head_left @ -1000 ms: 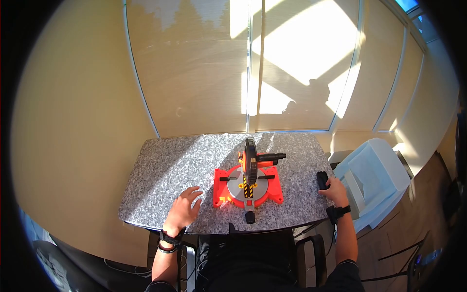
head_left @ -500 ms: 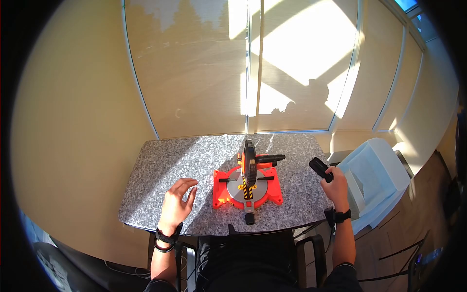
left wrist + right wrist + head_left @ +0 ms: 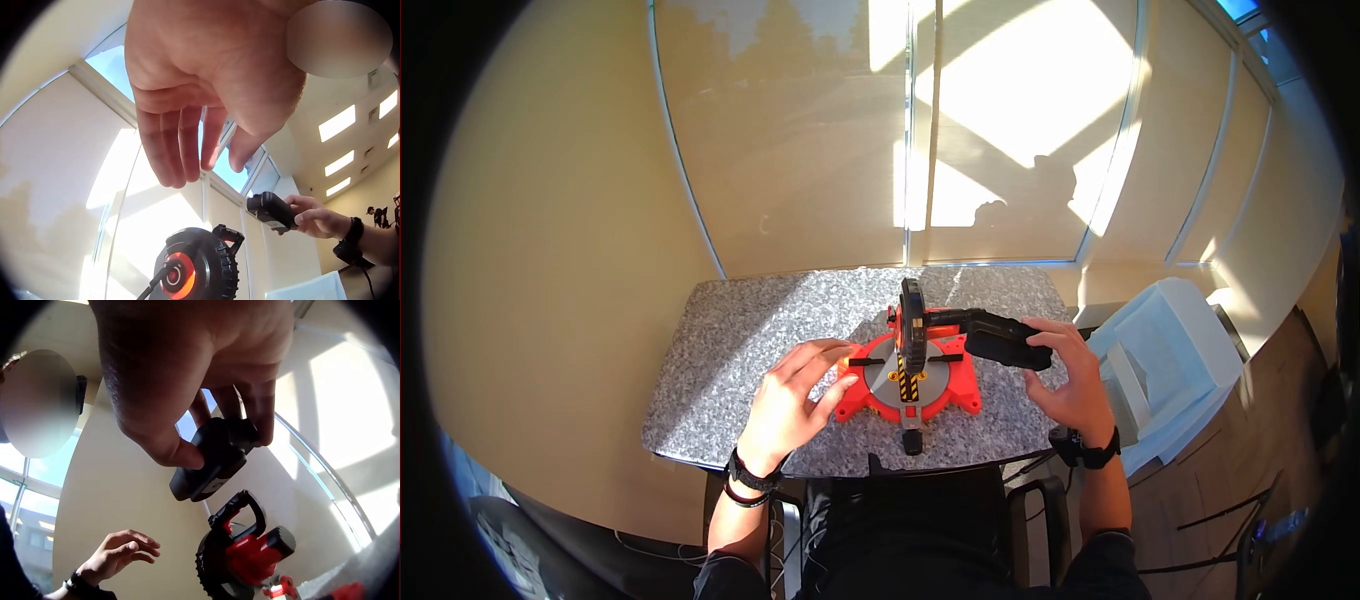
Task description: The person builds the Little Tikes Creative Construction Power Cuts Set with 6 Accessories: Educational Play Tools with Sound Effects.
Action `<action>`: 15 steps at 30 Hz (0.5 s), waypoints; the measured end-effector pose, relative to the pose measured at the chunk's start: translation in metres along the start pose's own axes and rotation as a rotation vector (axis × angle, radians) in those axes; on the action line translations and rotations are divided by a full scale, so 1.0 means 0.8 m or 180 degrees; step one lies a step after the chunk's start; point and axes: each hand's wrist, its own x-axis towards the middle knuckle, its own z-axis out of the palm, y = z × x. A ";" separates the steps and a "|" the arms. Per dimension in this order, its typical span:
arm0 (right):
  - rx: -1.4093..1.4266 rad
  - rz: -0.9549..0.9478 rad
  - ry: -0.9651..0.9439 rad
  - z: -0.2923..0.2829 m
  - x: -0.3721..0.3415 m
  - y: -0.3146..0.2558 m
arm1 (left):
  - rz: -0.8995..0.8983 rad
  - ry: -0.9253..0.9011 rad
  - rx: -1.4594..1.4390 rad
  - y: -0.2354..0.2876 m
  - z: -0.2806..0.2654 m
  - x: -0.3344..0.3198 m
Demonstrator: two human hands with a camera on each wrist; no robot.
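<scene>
A toy miter saw with a red base [image 3: 964, 388], a grey turntable and an upright black blade guard [image 3: 913, 325] stands mid-table. My right hand [image 3: 1077, 385] holds a black plastic piece [image 3: 1003, 345] between thumb and fingers. The piece is chunky, with a pale label [image 3: 216, 485] that shows in the right wrist view. Its far end overlaps the saw's black side tube [image 3: 945, 321] in the head view. My left hand [image 3: 793, 402] is at the left side of the base, fingers extended, thumb apart, holding nothing.
The saw is on a grey speckled table [image 3: 730, 350]. Right of the table stands a white bin [image 3: 1170, 370] with a light blue liner. A chair armrest [image 3: 1055, 530] is below the front edge. Shaded windows rise behind the table.
My right hand has lifted the black piece off the table's right side and carried it left to the saw's tube. My left hand has moved right, to the base.
</scene>
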 end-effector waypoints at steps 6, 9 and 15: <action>0.0141 -0.0436 -0.0172 -0.007 0.031 -0.057 | 0.0117 -0.0111 -0.0249 0.036 -0.008 0.018; 0.0313 -0.0663 -0.0246 -0.004 0.044 -0.070 | 0.0312 -0.0055 -0.0268 0.049 -0.010 0.027; 0.0396 -0.0906 -0.0279 0.004 0.069 -0.088 | 0.0286 -0.0017 -0.0476 0.057 -0.019 0.032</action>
